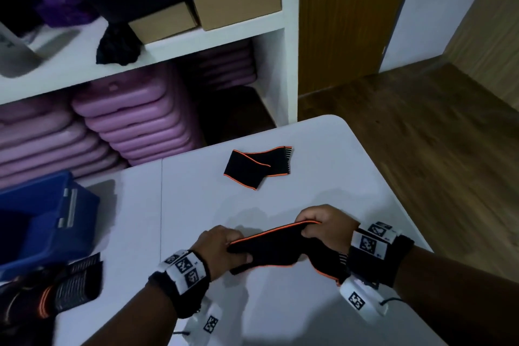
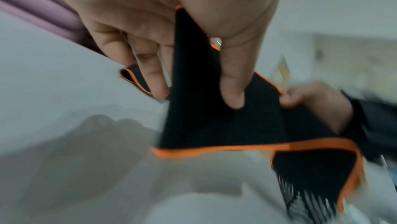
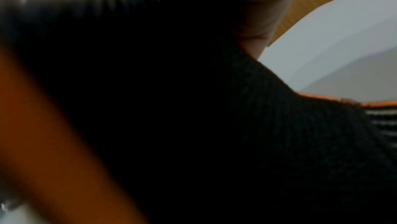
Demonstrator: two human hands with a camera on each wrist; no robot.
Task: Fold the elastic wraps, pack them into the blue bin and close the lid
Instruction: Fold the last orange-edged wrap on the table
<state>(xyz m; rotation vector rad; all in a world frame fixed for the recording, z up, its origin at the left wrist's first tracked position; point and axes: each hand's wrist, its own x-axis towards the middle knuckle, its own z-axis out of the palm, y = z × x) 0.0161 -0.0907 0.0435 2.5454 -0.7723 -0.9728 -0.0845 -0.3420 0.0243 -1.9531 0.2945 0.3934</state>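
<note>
Both hands hold one black elastic wrap [image 1: 276,247] with orange edging just above the white table [image 1: 323,177]. My left hand [image 1: 222,250] pinches its left end, thumb on top; in the left wrist view the wrap [image 2: 206,117] hangs between thumb and fingers [image 2: 154,81]. My right hand [image 1: 323,223] grips the right end, fingers curled over the top edge. The right wrist view is filled by blurred black wrap [image 3: 214,125]. A second wrap [image 1: 257,167] lies folded farther back on the table. The blue bin [image 1: 47,222] stands open at the left edge.
More black and orange wraps [image 1: 64,286] are piled at the table's near left corner. A white shelf [image 1: 157,45] behind holds stacked purple pads [image 1: 140,121] and cardboard boxes [image 1: 236,0]. Wooden floor [image 1: 421,135] lies right of the table.
</note>
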